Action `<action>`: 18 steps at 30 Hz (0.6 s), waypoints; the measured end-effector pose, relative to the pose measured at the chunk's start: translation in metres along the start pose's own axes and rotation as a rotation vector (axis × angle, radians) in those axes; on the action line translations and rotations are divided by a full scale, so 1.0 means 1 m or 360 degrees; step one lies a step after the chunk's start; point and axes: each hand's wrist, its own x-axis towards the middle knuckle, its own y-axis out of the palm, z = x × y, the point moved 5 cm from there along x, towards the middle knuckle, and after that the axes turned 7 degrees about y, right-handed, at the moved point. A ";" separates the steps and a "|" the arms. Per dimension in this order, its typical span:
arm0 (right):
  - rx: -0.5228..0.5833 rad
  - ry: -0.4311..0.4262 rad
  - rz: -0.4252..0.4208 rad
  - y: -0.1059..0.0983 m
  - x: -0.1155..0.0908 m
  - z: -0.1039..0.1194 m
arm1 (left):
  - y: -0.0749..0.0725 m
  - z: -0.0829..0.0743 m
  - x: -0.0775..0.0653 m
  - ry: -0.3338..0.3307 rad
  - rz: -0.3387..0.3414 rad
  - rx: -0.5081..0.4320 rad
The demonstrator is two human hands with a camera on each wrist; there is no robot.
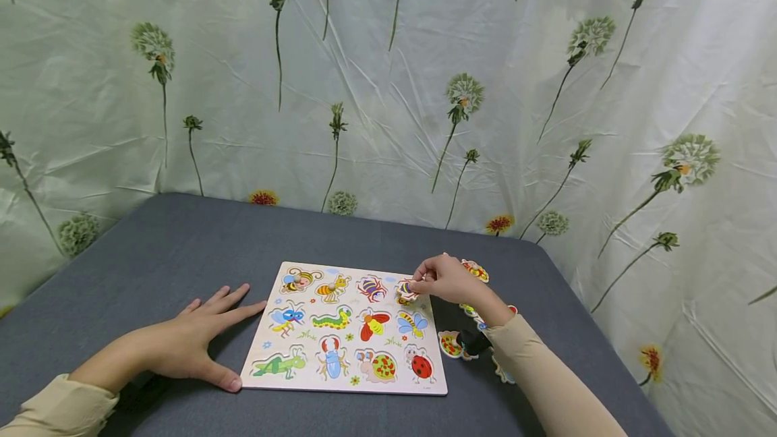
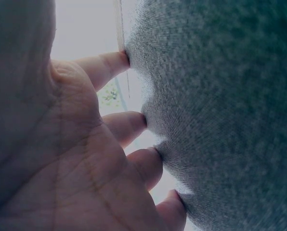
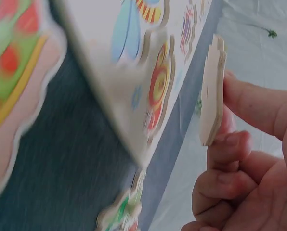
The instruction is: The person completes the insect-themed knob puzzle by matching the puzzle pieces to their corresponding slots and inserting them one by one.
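Observation:
A wooden insect puzzle board (image 1: 438, 383) lies flat on the table. My left hand (image 1: 182, 341) is spread at its left side, thumb and index fingertip right at the board's edge. In the left wrist view the fingertips (image 2: 137, 119) press on the grey cloth. My right hand (image 1: 450, 279) pinches a spider puzzle piece (image 1: 405, 291) between thumb and fingers, over the board's upper right corner. From the right wrist view, the piece (image 3: 213, 94) stands edge-on, with its plain wooden back showing, apart from the board. A printed purple spider (image 1: 371, 288) shows in the board's top row.
Several loose puzzle pieces lie right of the board, among them a snail piece (image 1: 450, 344) and one at the back (image 1: 476, 270); the right forearm partly covers them. Dark grey cloth (image 1: 206, 241) covers the table. Behind hangs a dandelion-print curtain (image 1: 376, 154).

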 end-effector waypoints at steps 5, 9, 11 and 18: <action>0.0103 0.0108 -0.0025 0.010 0.009 0.009 | 0.000 0.000 0.000 0.0000 0.0004 0.0025; 0.0164 0.0166 -0.0036 0.018 0.016 0.016 | -0.001 -0.001 0.001 -0.0005 0.0009 0.0030; 0.0182 0.0186 -0.0039 0.023 0.018 0.019 | -0.001 -0.001 0.001 -0.0007 0.0008 0.0025; 0.0176 0.0240 -0.0068 0.034 0.024 0.031 | -0.001 -0.001 0.000 -0.0013 0.0006 0.0001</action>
